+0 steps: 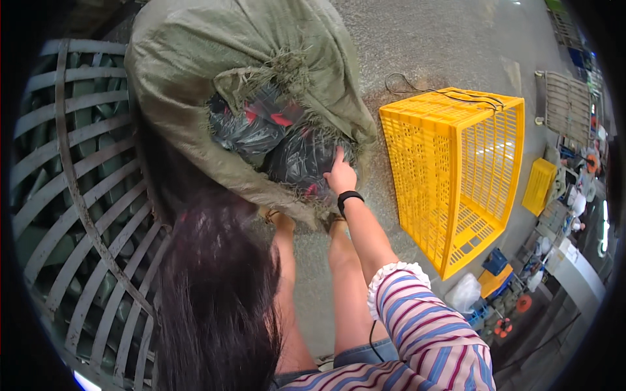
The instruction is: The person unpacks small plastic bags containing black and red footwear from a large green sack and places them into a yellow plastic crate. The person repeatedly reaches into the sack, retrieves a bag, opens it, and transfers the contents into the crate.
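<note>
**Black bags inside an open woven sack, right hand resting on top**

The black plastic bags [297, 159] are sitting in the torn-open mouth of a large olive-green woven sack [195, 78], and the right hand [340, 174] is reaching forward onto the nearest of them. The fingers are lying spread and fairly flat over the bag's shiny surface, pressing or feeling it rather than closing round it, so the hand is touching the bag without gripping anything. A black wristband [349, 196] is circling the wrist, and a striped sleeve [424, 326] with a white ruffled cuff is covering the upper arm.

The left hand is not showing; long dark hair [218, 293] is hanging over the lower left of the view and may be hiding it, so I cannot tell whether it is open or holding anything.

The sack is leaning against a curved grey metal rack [85, 215], probably so that its mouth is tilting toward the person, bringing the bags directly ahead of the outstretched arm. At least 2 bags are visible, some with red showing through.

Well to the right, 1 big yellow plastic crate [456, 176] is lying on its side on the grey concrete floor [424, 45], apart from the sack, with a thin black cord [417, 88] trailing beside its top edge.
</note>
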The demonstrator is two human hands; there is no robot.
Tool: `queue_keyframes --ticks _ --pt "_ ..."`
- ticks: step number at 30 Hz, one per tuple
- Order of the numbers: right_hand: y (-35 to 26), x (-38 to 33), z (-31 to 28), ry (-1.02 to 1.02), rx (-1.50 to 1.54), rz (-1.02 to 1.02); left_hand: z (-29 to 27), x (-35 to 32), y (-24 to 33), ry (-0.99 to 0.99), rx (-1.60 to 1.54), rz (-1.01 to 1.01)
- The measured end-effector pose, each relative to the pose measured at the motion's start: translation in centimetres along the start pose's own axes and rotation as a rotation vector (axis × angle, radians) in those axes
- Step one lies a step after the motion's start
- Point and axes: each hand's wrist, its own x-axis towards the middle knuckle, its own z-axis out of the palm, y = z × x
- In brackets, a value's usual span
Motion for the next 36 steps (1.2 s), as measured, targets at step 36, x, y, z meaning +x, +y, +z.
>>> queue_keyframes --ticks 36 --pt "0.7 -22.4 -23.1 -0.537 0.754 -0.920 8.5 -8.4 3.9 -0.123 -0.133 0.037"
